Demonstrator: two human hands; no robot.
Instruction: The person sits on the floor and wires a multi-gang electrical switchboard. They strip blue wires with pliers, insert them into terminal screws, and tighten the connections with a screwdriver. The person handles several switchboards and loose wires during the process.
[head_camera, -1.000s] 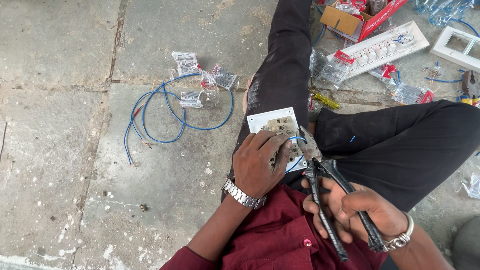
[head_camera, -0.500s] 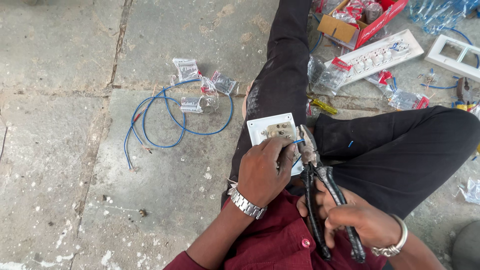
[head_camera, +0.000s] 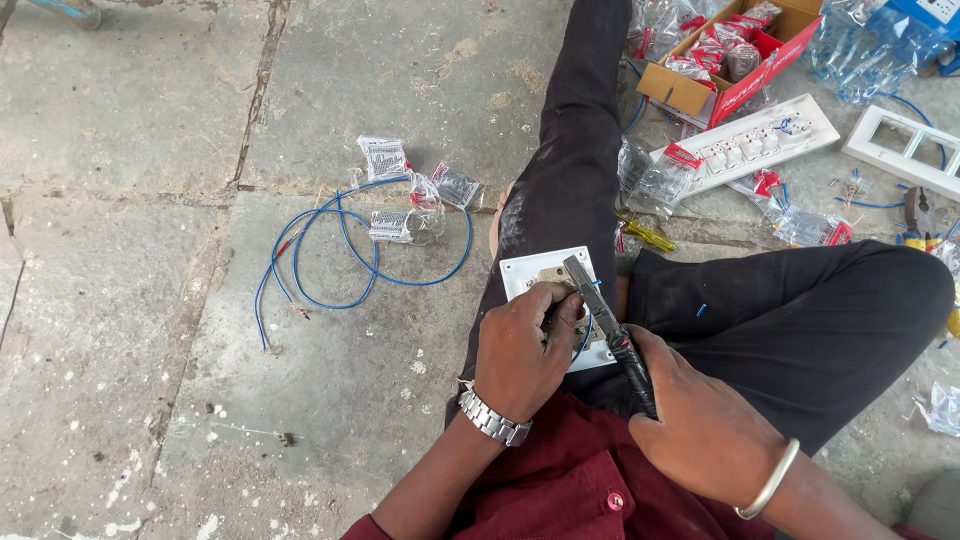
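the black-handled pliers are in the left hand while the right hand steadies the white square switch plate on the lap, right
Not quite: the head view shows the black-handled pliers in the right hand, while the left hand steadies the white square switch plate on the lap.

Blue wire loop (head_camera: 340, 250) on stone floor (head_camera: 150, 120), small clear packets (head_camera: 385, 158) beside it. Open cardboard box (head_camera: 735, 55) of packets (red inside) at top edge; white switch strip (head_camera: 760, 140), white frame (head_camera: 900, 150) nearby.

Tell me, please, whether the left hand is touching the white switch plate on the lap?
Touching: in the head view the left hand lies over the white switch plate, its fingers curled onto the plate's face with no gap.
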